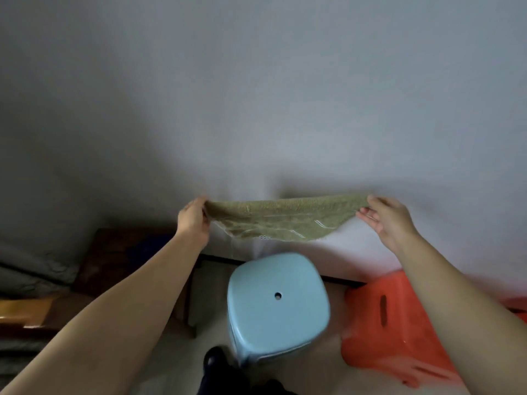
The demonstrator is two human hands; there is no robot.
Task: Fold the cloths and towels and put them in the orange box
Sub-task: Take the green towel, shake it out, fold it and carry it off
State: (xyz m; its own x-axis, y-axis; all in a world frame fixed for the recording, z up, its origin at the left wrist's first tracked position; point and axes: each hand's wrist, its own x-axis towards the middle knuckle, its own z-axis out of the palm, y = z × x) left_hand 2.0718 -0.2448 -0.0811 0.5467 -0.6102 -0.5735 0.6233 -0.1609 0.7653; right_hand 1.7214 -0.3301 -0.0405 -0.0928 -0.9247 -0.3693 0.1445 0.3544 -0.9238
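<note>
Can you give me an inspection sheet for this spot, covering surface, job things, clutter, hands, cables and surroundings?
Surface: pale stool below the hands, its top bare; floor around it.
Job things: green towel held up in the air, stretched and sagging between both hands; orange box on the floor right of the stool, partly behind the right arm, contents hidden.
Clutter: dark wooden furniture at left; no other cloths seen.
Hands: left hand pinches the towel's left end; right hand holds the right end, other fingers spread.
Cables: nothing seen.
Surroundings: plain grey wall behind; a dark shoe at the bottom.
</note>
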